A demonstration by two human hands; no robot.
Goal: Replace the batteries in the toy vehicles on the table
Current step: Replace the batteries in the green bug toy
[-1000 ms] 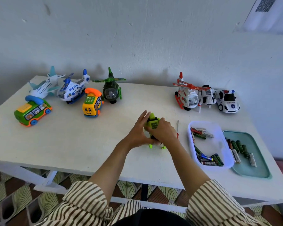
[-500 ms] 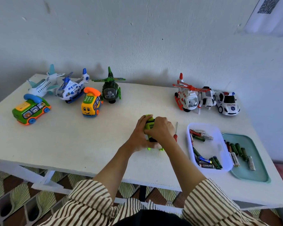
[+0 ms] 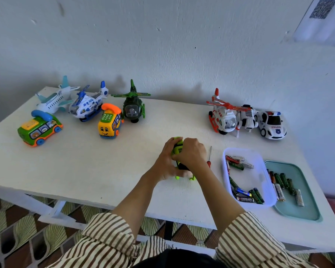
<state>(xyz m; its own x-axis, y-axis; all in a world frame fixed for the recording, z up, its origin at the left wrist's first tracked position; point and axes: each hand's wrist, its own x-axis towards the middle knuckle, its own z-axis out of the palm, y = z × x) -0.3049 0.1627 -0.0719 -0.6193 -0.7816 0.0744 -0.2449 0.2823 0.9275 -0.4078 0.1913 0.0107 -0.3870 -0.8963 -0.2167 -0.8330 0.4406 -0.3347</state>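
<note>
Striped sleeves (image 3: 112, 235) at near edge, both forearms reach in over the tabletop (image 3: 85, 167).
Left hand (image 3: 165, 163): fingers curled round the lime-green toy (image 3: 178, 149) from the left, fingertips over its far end.
Right hand (image 3: 191, 153): curled over the same toy from the right and covers most of it. Both hands clamped on it and touching each other.
The toy is mid-tabletop, nearer the front edge. Two lime feet poke out below the hands; cannot tell if they touch the surface.
Red-handled screwdriver (image 3: 209, 157) lies just beside the right wrist.
Further right is a white tray (image 3: 259, 171) with loose batteries (image 3: 246, 199), then a teal tray (image 3: 298, 211) holding a row of batteries.
Back left: green bus-phone (image 3: 39, 130), yellow bus-phone (image 3: 109, 122), white plane (image 3: 54, 99), blue-white helicopter (image 3: 87, 105), green helicopter (image 3: 132, 109).
Back right: red-white helicopter (image 3: 223, 117), white robot toy (image 3: 247, 118), police car (image 3: 272, 125).
</note>
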